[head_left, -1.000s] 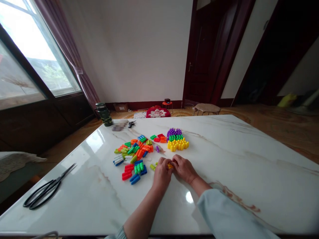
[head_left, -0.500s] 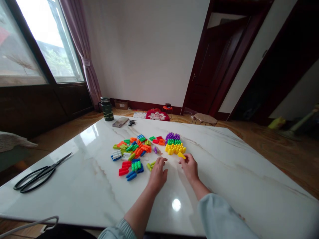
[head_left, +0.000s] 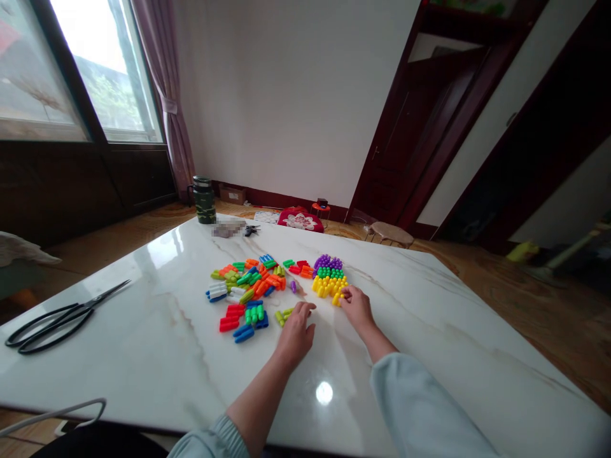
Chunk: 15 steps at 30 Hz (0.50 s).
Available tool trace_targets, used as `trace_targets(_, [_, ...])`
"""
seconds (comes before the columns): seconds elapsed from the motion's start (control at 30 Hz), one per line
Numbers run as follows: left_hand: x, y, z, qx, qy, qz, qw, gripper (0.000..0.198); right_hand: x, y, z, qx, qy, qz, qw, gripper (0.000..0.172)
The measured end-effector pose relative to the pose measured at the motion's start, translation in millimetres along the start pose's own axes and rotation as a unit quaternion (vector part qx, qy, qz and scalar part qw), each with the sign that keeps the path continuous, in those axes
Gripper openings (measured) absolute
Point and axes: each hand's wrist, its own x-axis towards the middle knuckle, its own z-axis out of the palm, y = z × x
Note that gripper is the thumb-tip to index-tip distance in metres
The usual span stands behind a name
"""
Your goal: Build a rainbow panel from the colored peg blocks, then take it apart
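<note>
My right hand (head_left: 357, 306) pinches a yellow bullet-shaped toy piece (head_left: 337, 299) at the near right corner of a block of standing pieces. That block has yellow pieces (head_left: 323, 287) in front, green ones (head_left: 333, 273) in the middle and purple ones (head_left: 327, 261) at the back. My left hand (head_left: 296, 332) hovers over or rests on the table, fingers loosely curved and apart, with nothing seen in it. Beside its fingertips lie yellow-green pieces (head_left: 282, 317), partly hidden by the hand. A single purple piece (head_left: 293, 287) stands between the block and the loose pile.
Left of my hands spreads a pile of mixed pieces (head_left: 260, 286) on the white marble-look table (head_left: 420, 356). Black-handled scissors (head_left: 71, 321) lie at the left. A camouflage flask (head_left: 204, 200), a blurred-out flat object (head_left: 229, 229) and keys (head_left: 251, 230) sit at the far edge.
My right hand has brought the yellow piece, held tilted before, down against the front of the yellow group. My left hand has hardly moved; the view has shifted a little.
</note>
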Motion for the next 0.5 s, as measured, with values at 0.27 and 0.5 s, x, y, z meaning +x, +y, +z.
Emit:
trace_targets(0.27, [0,0,-0.6,0.009,0.006,0.005,1.000,0.042,-36,-13,6,-0.052,0.058,-0.016,0.997,0.012])
trace_targets(0.5, [0,0,0.3,0.007,0.005,0.005,1.000,0.042,-37,-23,12,-0.031,-0.019,-0.062,0.997,0.018])
